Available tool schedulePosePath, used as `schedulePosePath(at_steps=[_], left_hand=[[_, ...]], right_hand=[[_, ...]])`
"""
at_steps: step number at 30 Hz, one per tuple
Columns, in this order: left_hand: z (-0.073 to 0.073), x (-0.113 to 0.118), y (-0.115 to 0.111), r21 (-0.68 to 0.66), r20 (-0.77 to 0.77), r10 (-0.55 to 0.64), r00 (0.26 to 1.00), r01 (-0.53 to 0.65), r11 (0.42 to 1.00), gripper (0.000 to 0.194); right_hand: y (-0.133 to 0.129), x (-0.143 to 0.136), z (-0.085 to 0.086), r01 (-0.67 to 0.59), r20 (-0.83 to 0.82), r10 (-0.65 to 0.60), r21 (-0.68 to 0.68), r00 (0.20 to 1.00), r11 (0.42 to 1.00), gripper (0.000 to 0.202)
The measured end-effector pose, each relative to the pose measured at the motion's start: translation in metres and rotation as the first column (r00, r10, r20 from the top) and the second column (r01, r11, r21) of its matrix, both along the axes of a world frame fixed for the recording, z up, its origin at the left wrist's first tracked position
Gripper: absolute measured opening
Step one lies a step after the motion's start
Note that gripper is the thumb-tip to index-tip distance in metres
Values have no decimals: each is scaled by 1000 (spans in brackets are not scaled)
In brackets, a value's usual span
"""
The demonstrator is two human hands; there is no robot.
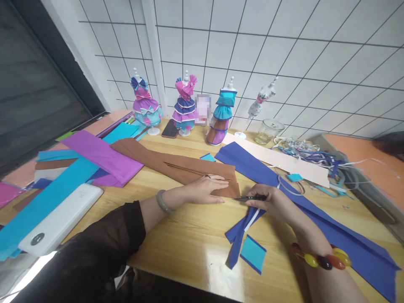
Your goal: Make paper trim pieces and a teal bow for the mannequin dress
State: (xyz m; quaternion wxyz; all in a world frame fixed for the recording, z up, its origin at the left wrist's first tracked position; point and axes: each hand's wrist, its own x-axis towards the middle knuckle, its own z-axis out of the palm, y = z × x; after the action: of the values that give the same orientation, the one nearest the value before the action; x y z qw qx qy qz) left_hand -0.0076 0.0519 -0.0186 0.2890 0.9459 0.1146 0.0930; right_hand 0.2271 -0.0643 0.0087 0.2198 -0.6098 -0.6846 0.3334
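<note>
My left hand (206, 189) lies flat with fingers extended on a long brown strip (148, 158) of thin, cloth-like material. At the strip's right end, my right hand (268, 198) grips a small pair of dark scissors (251, 198), their tips at the brown edge. A long dark blue strip (318, 223) runs behind and under my right forearm. Below that hand lie narrow blue strips (235, 248) with a white one (251, 219). A turquoise square (253, 253) with blue edges sits near the table's front.
Three small dressed mannequins (147, 105) and an undressed one (262, 97) stand along the tiled wall. Purple (101, 153) and turquoise (63, 193) strips and a white rectangular device (61, 219) lie left. A glass jar (268, 131) and tangled ribbons (299, 147) are at the back right.
</note>
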Motion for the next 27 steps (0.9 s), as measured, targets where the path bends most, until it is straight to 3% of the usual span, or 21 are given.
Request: schedulePosePath(at_steps=[10,27], left_hand=[[-2,0,1,18,10,-17,1000,17,1000,62],[1,-1,0,-9,1,0,1000,0,1000,65]], right_hand=[[0,2,-8,21,22,-21,0,1000,1000,39],[2,-13,-4,-29,3,29,54,1000,998,31]])
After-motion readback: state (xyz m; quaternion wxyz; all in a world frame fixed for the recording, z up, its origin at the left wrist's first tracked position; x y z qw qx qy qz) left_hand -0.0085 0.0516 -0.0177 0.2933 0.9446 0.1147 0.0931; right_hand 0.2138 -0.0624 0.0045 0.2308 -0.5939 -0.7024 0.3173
